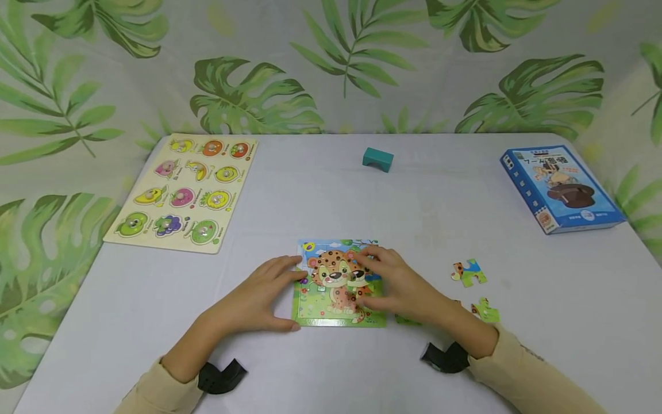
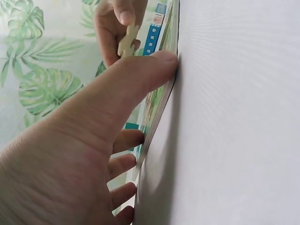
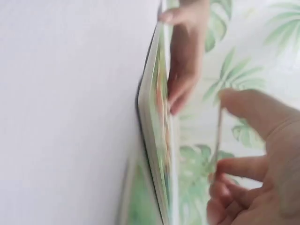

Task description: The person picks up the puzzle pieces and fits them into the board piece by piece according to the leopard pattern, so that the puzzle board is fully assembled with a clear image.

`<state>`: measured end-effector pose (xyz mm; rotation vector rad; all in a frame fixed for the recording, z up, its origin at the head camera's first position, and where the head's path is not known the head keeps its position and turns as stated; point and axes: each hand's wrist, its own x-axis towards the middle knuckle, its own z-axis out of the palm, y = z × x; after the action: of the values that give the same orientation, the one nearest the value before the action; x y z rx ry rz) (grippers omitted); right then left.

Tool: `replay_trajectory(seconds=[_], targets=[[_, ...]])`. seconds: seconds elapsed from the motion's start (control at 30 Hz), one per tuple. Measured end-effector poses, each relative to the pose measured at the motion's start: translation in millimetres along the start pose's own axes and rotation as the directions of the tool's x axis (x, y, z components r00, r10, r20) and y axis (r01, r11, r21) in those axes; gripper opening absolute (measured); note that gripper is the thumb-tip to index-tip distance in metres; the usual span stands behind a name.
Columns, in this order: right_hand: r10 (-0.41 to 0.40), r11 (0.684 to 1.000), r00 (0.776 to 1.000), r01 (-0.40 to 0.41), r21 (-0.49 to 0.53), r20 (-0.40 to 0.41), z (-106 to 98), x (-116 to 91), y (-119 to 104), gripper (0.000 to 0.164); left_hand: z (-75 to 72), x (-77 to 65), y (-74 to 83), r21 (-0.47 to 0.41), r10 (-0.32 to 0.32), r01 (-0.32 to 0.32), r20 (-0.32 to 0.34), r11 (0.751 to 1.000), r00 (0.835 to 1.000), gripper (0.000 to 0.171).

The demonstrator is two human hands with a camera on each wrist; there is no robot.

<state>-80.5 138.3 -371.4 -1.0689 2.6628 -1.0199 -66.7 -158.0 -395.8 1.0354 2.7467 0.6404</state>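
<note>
A cartoon leopard jigsaw puzzle lies in its tray on the white table. At its left side, my left hand is spread, with the thumb at the near left corner and fingertips along the left edge. Over the right part of the picture, my right hand pinches a jigsaw piece between thumb and fingers. In the right wrist view that piece appears edge-on, raised off the tray. Part of the leopard's face shows on it in the head view.
Right of the tray lie loose jigsaw pieces, some partly hidden by my right forearm. A wooden fruit board is at the back left. A teal arch block sits at the back, and a blue box at the back right.
</note>
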Motion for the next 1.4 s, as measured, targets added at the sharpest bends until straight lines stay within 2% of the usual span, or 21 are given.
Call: replay_trajectory(seconds=[0.2,0.43,0.73,1.03,1.13,1.27,1.4], targets=[[0.022,0.998,1.0,-0.021,-0.056,0.022,21.9,10.4,-0.5,0.068,1.9,4.7,3.3,0.021,0.074,-0.074,-0.024,0.997,0.997,0.08],[-0.012,0.993,1.0,0.013,-0.12,0.009,34.0,17.8,1.0,0.063,6.6,8.0,5.9,0.12,0.108,-0.101,-0.051,0.988,0.993,0.084],[-0.047,0.989,0.999,0.047,-0.138,0.0,38.0,23.3,-0.3,0.065,8.7,10.0,15.5,0.237,0.11,-0.104,-0.01,0.966,0.994,0.076],[0.045,0.984,0.998,-0.05,-0.168,-0.037,36.8,24.7,-1.5,0.064,4.9,11.2,19.0,0.272,0.103,-0.102,0.008,0.957,0.995,0.072],[0.046,0.989,0.999,-0.047,-0.142,-0.007,34.7,23.2,0.0,0.066,4.8,11.8,19.2,0.263,0.102,-0.099,0.002,0.96,0.995,0.073],[0.035,0.996,0.994,-0.026,-0.09,0.099,29.3,18.9,4.7,0.075,5.5,12.3,19.5,0.245,0.092,-0.087,-0.01,0.966,0.996,0.073],[0.073,0.996,0.983,-0.081,0.042,0.17,17.7,12.7,5.7,0.076,6.3,13.3,20.0,0.233,0.081,-0.075,-0.014,0.97,0.997,0.073]])
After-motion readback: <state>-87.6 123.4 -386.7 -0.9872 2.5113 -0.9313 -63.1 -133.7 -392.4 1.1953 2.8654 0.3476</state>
